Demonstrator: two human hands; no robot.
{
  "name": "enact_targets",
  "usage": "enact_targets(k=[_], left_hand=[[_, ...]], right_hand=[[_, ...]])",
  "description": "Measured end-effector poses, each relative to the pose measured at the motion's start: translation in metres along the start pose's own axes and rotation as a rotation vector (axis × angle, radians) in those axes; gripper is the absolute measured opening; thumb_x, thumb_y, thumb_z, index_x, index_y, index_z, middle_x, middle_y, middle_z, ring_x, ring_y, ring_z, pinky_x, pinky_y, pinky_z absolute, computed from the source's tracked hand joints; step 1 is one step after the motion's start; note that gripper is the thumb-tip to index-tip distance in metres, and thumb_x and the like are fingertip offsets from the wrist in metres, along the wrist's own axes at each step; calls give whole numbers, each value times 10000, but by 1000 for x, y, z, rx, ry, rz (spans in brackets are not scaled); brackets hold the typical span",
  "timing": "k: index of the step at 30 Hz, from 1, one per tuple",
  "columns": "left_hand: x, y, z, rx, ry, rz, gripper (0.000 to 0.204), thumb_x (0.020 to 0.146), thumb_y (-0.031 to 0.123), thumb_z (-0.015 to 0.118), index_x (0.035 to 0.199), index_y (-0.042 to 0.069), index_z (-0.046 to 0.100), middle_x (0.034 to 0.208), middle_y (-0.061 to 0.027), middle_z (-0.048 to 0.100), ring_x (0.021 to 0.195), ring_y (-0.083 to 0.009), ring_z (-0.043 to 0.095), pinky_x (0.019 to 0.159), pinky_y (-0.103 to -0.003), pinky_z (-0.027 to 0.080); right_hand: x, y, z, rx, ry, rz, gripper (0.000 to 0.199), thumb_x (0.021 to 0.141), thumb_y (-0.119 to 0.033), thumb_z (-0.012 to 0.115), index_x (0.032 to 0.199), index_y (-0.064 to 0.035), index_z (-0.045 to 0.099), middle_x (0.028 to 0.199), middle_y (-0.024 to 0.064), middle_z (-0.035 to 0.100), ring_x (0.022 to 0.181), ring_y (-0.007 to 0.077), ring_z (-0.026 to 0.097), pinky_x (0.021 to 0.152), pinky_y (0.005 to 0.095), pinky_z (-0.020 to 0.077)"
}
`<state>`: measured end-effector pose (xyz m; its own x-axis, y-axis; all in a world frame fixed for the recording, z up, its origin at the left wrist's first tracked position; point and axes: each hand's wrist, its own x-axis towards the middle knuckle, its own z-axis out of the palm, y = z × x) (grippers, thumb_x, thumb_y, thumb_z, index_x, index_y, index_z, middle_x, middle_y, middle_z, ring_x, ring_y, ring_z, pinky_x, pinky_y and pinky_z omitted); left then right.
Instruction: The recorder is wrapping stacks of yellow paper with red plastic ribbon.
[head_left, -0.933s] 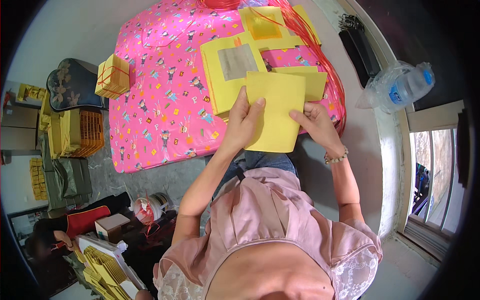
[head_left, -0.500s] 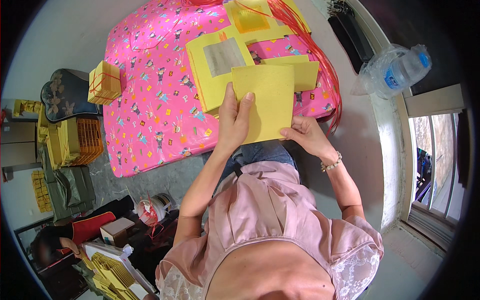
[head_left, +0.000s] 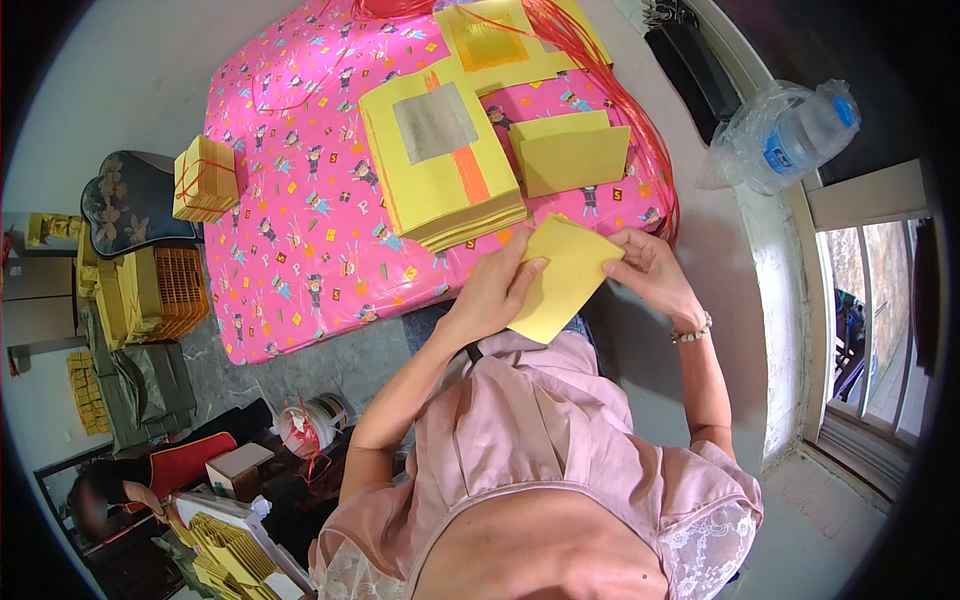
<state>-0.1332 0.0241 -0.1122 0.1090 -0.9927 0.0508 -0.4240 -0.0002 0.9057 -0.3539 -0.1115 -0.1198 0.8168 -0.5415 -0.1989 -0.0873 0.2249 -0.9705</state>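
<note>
A plain yellow paper sheet [head_left: 562, 280] is tilted over my lap, just off the table's near edge. My left hand [head_left: 498, 288] pinches its left side, thumb on top and fingers underneath. At the upper right corner, my right hand [head_left: 655, 278] grips the sheet between thumb and fingers. Beyond my left hand lies a thick stack of yellow paper [head_left: 405, 185], its top sheet bearing a silver-grey square and an orange stripe. To the right of that stack, a folded yellow sheet [head_left: 575, 158] rests on the pink patterned table cover [head_left: 290, 170].
More yellow paper [head_left: 455, 40] with a gold square lies at the far side, beside red strings [head_left: 610, 80]. A tied yellow bundle [head_left: 205, 180] sits at the table's left. An orange crate [head_left: 180, 290] and a co-worker in black and red [head_left: 190, 455] are at left; a bagged bottle [head_left: 795, 140] is at right.
Both hands have drawn the yellow sheet down and nearer to me, tilting it. The right hand has shifted from its lower right edge to its upper right corner. The folded sheet behind is now uncovered.
</note>
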Motion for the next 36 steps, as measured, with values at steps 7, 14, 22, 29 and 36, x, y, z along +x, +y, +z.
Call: enact_targets(k=[7, 14, 22, 29, 36], left_hand=[[21, 2, 10, -46, -211, -12, 453, 993, 244, 502, 1334, -24, 370, 972, -262, 624, 908, -404, 639, 744, -444, 476], [16, -32, 2, -968, -93, -219, 606, 1011, 505, 410, 1413, 51, 415, 1237, -87, 568, 1137, -185, 556, 991, -358, 433], [0, -44, 45, -204, 1, -132, 446, 894, 137, 631, 1286, -1, 471, 1143, -199, 590, 1084, -321, 581, 922, -405, 473], [28, -43, 63, 219, 24, 34, 523, 845, 100, 654, 1317, 0, 453, 1257, -245, 471, 1168, -425, 474, 984, -472, 421], [63, -49, 78, 507, 174, 197, 719, 817, 162, 703, 1397, -68, 346, 1429, -320, 297, 1343, -506, 269, 1111, -534, 281]], right_hand=[[-3, 10, -31, -243, -16, -41, 143, 963, -100, 576, 1066, -1, 572, 913, -14, 591, 866, 53, 544, 769, 232, 459], [39, 29, -73, 36, 114, -67, 262, 1013, -191, 494, 1215, -32, 541, 1128, 41, 643, 997, 85, 619, 814, 255, 514], [103, 65, -74, 106, 423, -53, 215, 1003, -173, 520, 1149, -19, 558, 1084, 63, 651, 914, 119, 650, 727, 256, 564], [127, 84, -75, -112, 565, 6, 225, 980, -202, 567, 1096, -9, 566, 915, 64, 685, 719, 117, 675, 526, 228, 509], [132, 81, -75, -242, 563, 6, 249, 972, -213, 578, 1078, 12, 574, 856, 73, 687, 652, 127, 676, 512, 237, 492]])
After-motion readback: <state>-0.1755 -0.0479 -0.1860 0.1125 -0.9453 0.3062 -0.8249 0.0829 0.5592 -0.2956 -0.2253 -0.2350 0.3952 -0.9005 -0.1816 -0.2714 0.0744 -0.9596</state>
